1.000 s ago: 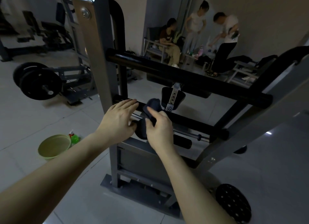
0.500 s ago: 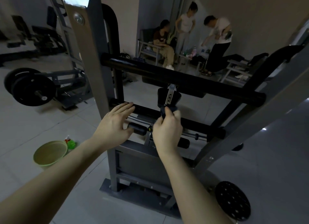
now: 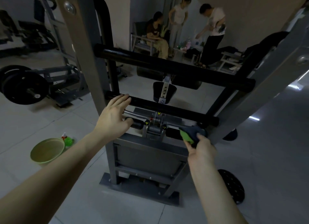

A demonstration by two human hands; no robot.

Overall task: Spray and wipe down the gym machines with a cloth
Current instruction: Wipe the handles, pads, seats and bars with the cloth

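As my right hand slides off the centre post, its fingers pinch the cloth onto the right grip, centre-right of frame — left hand spread wide on the crossbar; wiping moves outward.

Gap between upper bar and lower bar open at 12 o'clock; adjuster post stands behind it. Grey upright blocks 10 o'clock, slanted frame 2 o'clock. Left hand rests on lower bar's left end; right hand pinching cloth fills 4 o'clock. Floor free at 6; basin at 8.
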